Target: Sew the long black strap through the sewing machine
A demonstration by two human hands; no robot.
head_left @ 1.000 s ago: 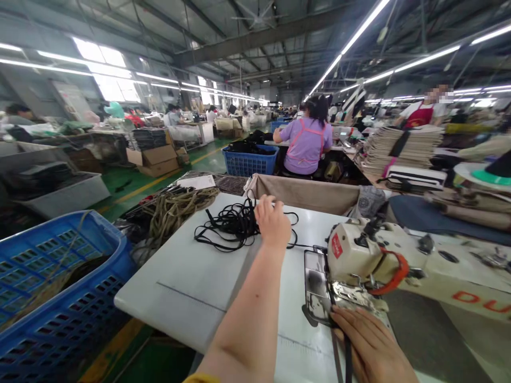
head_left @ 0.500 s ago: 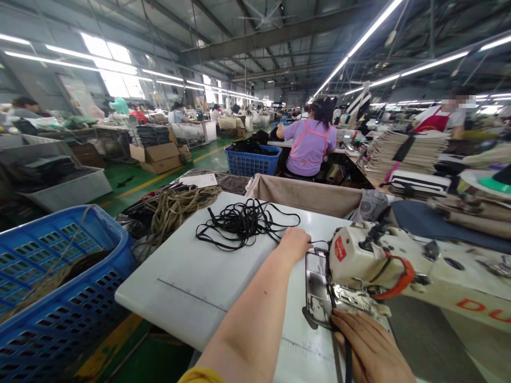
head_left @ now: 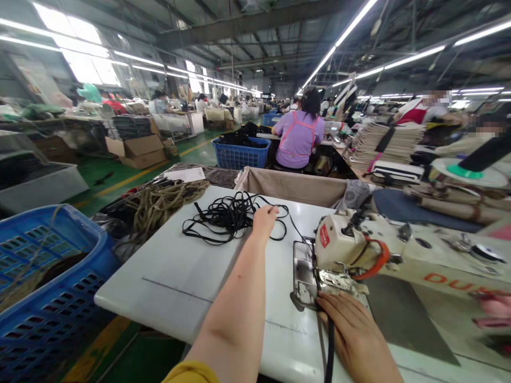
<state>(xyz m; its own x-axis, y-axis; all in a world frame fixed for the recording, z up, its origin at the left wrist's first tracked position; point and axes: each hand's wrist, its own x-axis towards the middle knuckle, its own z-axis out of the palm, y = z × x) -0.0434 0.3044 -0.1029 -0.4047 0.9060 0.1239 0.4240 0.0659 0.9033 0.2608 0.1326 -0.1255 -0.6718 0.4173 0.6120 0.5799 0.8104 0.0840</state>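
My left hand (head_left: 264,221) reaches over the far edge of a tangled pile of thin black strap (head_left: 229,218) on the white work table (head_left: 159,276), its bunched fingers touching a loop. My right hand (head_left: 353,332) lies on the table in front of the sewing machine head (head_left: 339,247), closed around a length of black strap (head_left: 329,356) that runs down past the table's near edge. A thin strand leads from the pile towards the machine's steel needle plate (head_left: 304,276). Whether my left fingers pinch a strand is hidden.
A blue plastic crate (head_left: 51,266) stands left of the table, and a bundle of braided tan cord (head_left: 167,205) lies beyond it. A co-worker in a purple top (head_left: 298,141) sits ahead, beside a blue basket (head_left: 239,155). Stacked fabric bags (head_left: 387,143) fill the right bench.
My left hand has moved from near the machine back to the strap pile, and the pile has shifted slightly. My right hand stays on the strap, and the whole view has swung slightly.
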